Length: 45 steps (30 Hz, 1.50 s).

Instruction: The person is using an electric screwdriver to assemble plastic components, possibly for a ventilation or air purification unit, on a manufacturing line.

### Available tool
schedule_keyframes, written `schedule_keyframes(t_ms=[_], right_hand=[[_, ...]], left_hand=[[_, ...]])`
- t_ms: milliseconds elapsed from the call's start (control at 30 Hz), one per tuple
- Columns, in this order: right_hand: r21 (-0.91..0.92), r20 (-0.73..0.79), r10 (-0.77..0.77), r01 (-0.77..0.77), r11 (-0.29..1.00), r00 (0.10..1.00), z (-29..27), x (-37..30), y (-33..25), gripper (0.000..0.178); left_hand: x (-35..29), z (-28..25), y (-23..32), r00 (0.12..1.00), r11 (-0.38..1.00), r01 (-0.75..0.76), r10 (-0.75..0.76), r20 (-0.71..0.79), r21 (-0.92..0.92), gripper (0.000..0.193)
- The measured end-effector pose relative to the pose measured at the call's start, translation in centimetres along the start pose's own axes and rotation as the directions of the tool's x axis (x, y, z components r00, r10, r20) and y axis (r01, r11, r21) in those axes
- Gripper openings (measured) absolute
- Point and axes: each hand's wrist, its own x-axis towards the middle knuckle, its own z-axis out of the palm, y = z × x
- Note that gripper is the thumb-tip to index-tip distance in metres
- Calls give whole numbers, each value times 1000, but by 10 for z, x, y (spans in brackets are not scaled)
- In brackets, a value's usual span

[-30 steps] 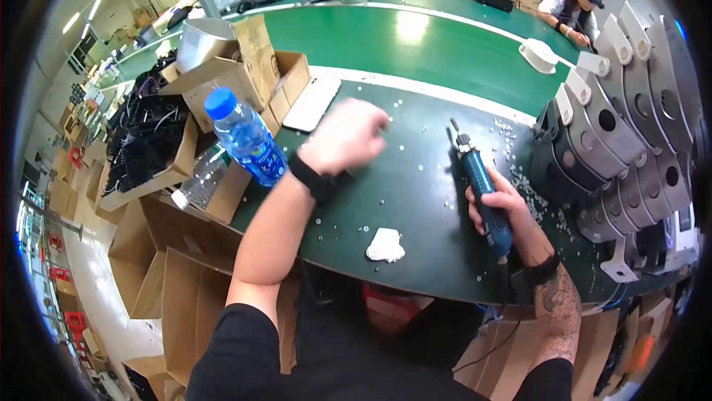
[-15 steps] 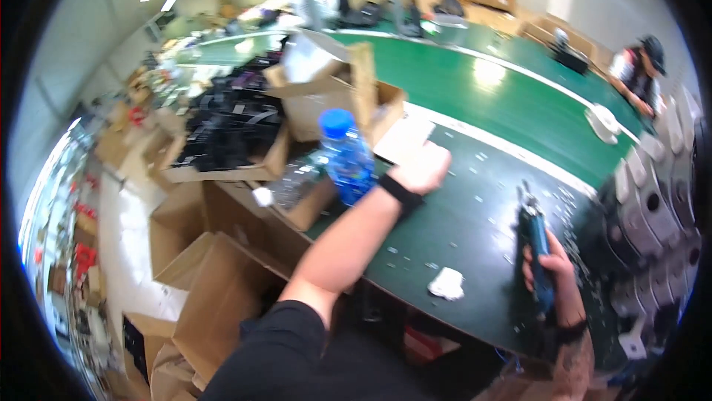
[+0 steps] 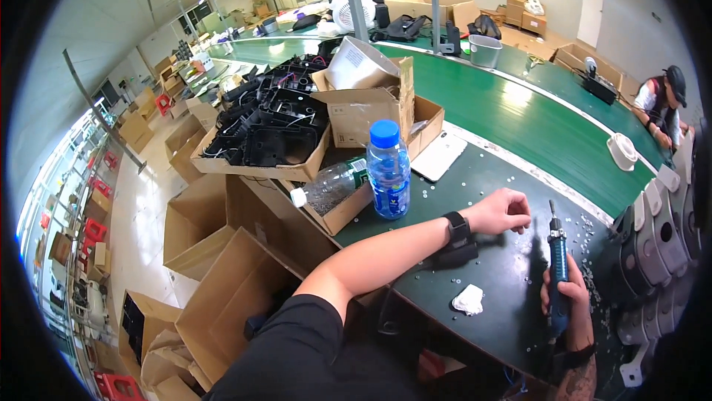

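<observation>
My right hand (image 3: 569,291) is wrapped round a dark teal electric screwdriver (image 3: 558,271), its bit pointing up and away from me. Just left of the bit, my left hand (image 3: 501,212) hovers over the dark green table with thumb and fingers curled together; anything between the fingertips is too small to make out. A black band circles the left wrist. Many tiny light screws or washers (image 3: 586,234) lie scattered right of the screwdriver. Nearer me rests a crumpled white wad (image 3: 468,300).
A blue-capped bottle (image 3: 389,171), a clear bottle lying in a small carton, and a white phone (image 3: 440,156) sit left. Black plastic housings (image 3: 274,134) fill a box behind. Stacked grey curved parts (image 3: 653,230) stand right. Beyond runs a green conveyor (image 3: 475,104); a co-worker sits far right.
My left hand has moved right, away from beside the phone and towards the screwdriver's bit. My right hand keeps hold of the screwdriver. The view has shifted a little.
</observation>
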Motion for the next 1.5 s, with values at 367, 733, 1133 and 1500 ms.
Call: schedule_keyframes(t_ms=[367,733,1133,1500], right_hand=[[-54,-30,-40,38,998,999,18,-8,6,96],[36,17,55,-56,998,998,19,-5,7,98],[118,27,143,-145,982,989,5,-6,13,85],[59,53,141,-144,988,989,-2,8,25,84]], left_hand=[[1,5,-17,988,977,151,-145,48,-148,16],[6,7,-13,987,985,154,-150,56,-78,22],[-9,12,0,976,982,180,-187,113,63,15],[-4,8,9,981,970,181,-190,42,161,12]])
